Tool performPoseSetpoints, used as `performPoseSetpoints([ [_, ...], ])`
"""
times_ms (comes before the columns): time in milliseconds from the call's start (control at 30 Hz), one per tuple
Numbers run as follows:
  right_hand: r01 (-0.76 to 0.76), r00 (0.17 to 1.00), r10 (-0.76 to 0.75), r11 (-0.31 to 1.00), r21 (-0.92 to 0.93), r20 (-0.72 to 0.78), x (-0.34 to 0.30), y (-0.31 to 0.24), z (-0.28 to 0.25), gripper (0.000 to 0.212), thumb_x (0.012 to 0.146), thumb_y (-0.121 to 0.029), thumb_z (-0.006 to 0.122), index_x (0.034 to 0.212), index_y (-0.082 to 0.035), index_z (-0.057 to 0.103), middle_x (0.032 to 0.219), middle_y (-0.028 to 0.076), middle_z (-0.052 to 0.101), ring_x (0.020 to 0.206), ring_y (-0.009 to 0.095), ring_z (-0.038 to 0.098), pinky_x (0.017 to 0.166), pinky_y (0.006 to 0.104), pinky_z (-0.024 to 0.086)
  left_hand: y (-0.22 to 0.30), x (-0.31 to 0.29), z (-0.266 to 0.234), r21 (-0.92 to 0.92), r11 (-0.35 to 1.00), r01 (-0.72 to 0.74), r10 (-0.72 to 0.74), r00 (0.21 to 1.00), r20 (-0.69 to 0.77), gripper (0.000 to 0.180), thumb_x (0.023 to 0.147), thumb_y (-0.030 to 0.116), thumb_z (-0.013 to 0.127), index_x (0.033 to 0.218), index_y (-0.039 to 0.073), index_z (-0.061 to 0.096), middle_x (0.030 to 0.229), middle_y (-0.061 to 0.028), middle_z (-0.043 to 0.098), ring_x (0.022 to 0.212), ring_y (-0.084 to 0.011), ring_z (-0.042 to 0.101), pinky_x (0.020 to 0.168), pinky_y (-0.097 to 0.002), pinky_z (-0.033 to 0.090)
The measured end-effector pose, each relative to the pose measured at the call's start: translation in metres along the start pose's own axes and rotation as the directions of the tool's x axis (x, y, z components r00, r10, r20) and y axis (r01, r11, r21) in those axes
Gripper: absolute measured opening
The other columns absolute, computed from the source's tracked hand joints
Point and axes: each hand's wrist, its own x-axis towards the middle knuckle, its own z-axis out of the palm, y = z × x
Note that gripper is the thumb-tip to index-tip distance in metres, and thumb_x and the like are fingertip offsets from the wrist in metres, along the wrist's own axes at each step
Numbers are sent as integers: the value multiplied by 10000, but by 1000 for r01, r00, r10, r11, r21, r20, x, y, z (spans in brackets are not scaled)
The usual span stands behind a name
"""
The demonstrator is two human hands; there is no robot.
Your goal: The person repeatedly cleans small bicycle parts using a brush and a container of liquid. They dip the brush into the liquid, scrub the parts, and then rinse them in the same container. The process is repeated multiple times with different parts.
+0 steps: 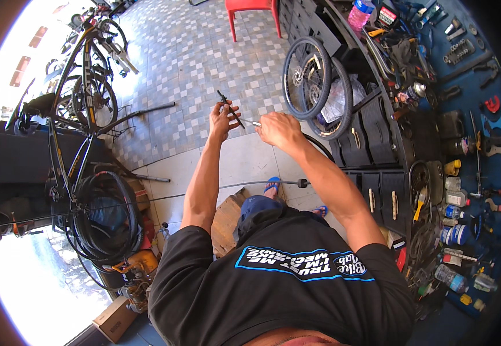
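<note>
Both bare arms reach out ahead over the floor. My left hand (221, 122) is closed round a thin black rod (221, 97), perhaps a wheel axle, which slants from upper left to lower right. Facing it, my right hand (279, 128) grips a small tool with a slim silver tip (256, 123); most of the tool is hidden in the fingers. That tip points left at the rod's lower end, with a small gap between them. A dark hose (319, 145) curves away behind my right wrist; whether it joins the tool cannot be made out.
Bicycles (86, 86) hang on the left above coiled tyres (109, 216). Two wheels (305, 78) lean on a black drawer cabinet (377, 193) at right, beside a crowded tool bench. A cable (227, 185) crosses below my arms. A red chair (251, 6) stands far ahead.
</note>
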Motion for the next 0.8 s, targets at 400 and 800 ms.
performPoseSetpoints([
  [400,17,999,-14,995,-95,32,-1,-3,5,268,949,-310,667,903,-83,800,986,157,777,959,327,760,828,419,600,3,11,-5,-19,999,-33,31,997,-70,194,1090,277,556,1228,141,544,1072,-109,687,944,-301,746,708,-458,654],
  [800,-13,983,-1,997,76,182,-18,-13,-25,378,981,-387,640,1064,-42,768,1038,189,760,1047,367,726,901,475,570,6,12,-2,-236,972,-17,8,999,-37,236,1126,267,444,1274,91,499,1191,-181,666,1068,-380,722,842,-521,639],
])
